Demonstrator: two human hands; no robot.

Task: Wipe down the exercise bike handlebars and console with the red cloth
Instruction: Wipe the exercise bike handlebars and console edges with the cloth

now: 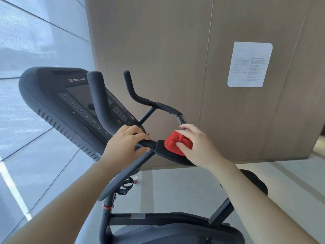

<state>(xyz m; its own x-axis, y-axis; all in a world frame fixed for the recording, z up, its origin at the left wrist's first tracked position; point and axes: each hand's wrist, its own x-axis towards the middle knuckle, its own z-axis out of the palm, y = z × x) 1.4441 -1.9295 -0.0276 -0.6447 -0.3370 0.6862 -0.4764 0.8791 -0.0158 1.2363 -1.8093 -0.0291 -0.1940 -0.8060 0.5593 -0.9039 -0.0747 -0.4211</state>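
My right hand (195,147) curls round the bunched red cloth (175,143), pressing it on the handlebars' (144,99) pad (168,156), just right of centre. My left hand (126,141) grips the bar beside it. The bar runs left-right here, then bends far. The console (70,103) is far-left, nearer my left hand.
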